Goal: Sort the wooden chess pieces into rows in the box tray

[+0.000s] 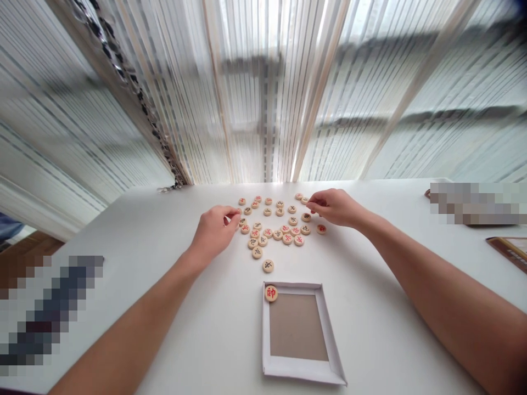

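My left hand (216, 230) is at the left edge of a spread of round wooden Chinese chess pieces (268, 233). Its thumb and index finger are pinched at a piece that is mostly hidden by the fingertips. On the right side of the spread, my right hand (331, 206) has its fingers closed at the edge of a pale piece (304, 201). Red and black characters mark the pieces, which lie flat. A piece with a red character (270, 293) rests in the upper left corner of a shallow white box (335, 340) nearer to me.
One black-marked piece (268, 266) lies between the spread and the box. String curtains (255, 109) hang behind the white table (164, 329). Blurred-out items are at the far left and far right, with a brown-edged flat object (508, 252) at the right edge.
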A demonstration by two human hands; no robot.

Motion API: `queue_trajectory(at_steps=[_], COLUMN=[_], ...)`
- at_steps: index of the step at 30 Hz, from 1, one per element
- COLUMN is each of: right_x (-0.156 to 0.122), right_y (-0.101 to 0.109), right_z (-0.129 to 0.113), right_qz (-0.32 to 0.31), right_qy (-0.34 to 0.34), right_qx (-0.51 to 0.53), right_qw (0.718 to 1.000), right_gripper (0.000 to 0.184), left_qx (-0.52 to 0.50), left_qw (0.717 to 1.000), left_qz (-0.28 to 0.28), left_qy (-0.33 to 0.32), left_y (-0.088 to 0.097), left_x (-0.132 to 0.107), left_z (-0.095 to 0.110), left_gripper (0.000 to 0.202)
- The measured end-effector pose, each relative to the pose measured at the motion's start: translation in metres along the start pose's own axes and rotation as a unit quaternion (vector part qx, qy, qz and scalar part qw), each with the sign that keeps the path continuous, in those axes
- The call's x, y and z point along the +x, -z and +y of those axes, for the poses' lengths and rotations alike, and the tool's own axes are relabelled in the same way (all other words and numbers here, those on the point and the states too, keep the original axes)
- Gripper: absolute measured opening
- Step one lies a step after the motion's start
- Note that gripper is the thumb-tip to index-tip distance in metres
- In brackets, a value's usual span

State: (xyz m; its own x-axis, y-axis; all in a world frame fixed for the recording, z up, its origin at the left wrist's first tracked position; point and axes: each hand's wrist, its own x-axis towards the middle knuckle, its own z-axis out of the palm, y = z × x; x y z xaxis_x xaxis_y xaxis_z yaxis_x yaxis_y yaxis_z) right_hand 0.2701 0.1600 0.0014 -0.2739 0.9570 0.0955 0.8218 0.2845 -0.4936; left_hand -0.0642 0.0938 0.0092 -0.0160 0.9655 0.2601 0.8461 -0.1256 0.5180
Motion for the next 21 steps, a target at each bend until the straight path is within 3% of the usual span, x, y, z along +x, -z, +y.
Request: queue_trajectory(at_steps=[6,12,17,21], right_x=[0.001,0.001,-0.004,-0.010], right_y=[0.001,0.002,0.004,0.004], right_z=[0.001,-0.002,-0.014,-0.035], right_qz=[0.022,0.038,0.051,0.059], right_qy=[0.024,0.040,0.045,0.045], right_qx=[0.012,0.034,0.075,0.135], right_qw=[0.999,0.998,0.995,0.988], right_gripper=[0.026,0.027,0.023,0.019], left_qx=[0.077,0.084,0.020,-0.095], left_qw=[0.996,0.994,0.997,0.992], left_qz=[-0.042,-0.063,-0.049,-0.068], left_qy=[-0.006,-0.031,-0.056,-0.049], left_y=[-0.017,-0.031,-0.022,-0.009], left_x=[0.041,0.052,0.041,0.008], left_z=[0.001,0.007,0.021,0.035], left_gripper=[0.035,0.025,0.016,0.028])
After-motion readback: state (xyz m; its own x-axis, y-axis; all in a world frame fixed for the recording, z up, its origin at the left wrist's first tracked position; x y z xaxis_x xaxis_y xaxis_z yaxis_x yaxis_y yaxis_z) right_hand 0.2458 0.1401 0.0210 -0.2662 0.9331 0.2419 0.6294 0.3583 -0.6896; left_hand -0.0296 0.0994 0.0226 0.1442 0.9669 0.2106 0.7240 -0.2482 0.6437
